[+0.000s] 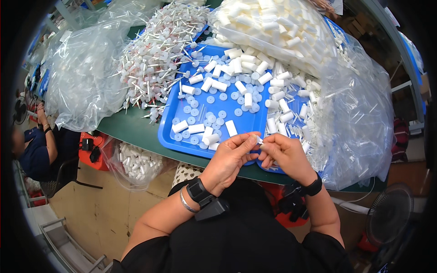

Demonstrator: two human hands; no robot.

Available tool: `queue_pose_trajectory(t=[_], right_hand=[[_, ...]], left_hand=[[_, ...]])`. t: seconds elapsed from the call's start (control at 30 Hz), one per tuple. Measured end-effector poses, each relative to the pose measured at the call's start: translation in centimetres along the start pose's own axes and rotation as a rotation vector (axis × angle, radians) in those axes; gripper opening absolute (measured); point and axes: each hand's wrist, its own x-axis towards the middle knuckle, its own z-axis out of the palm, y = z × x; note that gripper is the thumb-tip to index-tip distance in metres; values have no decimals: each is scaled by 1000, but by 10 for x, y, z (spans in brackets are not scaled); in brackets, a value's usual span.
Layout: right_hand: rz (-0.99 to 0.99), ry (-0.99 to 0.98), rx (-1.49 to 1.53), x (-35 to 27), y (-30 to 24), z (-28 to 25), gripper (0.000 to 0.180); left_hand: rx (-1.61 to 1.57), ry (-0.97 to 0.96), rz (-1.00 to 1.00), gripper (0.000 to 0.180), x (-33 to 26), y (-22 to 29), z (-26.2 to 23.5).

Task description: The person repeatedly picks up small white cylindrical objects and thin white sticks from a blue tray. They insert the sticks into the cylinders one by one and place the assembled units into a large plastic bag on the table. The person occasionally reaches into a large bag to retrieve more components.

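My left hand (234, 157) and my right hand (287, 154) meet over the near edge of the blue tray (165, 132). Their fingertips pinch a small white part (259, 140) between them; the fingers cover much of it, so its full shape is hidden. In the tray, beyond my hands, lie loose white foam-like cylinders (231, 128) and flat translucent discs (222, 114) with a small centre hole. By my right hand, a second blue tray (298, 109) holds more white cylinders and many thin white sticks (314, 132).
A heap of thin white sticks with discs (152, 59) rises at the back left. Behind the trays bulges a clear bag of white cylinders (277, 32). Crumpled plastic bags (86, 77) flank the green table (132, 129). A fan (390, 214) stands low right; another person (38, 145) sits left.
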Motion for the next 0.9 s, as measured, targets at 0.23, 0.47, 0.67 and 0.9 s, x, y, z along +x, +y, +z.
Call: queue_pose_trajectory(t=[0.23,0.47,0.67,0.9], right_hand=[[-491,117,-694,1,10,4,12],[-392,312,-614,-8,-16,-49,17],[-287,206,-1070,-32,4,-97,19],[-322,260,-1545,-20,29,-91,22]], left_hand=[[161,58,50,34,-1,-2,3],[-29,-33,482,37,26,141,-45],[292,154,466,39,13,150,-22],[1496,2,584,27,17,74,-20]])
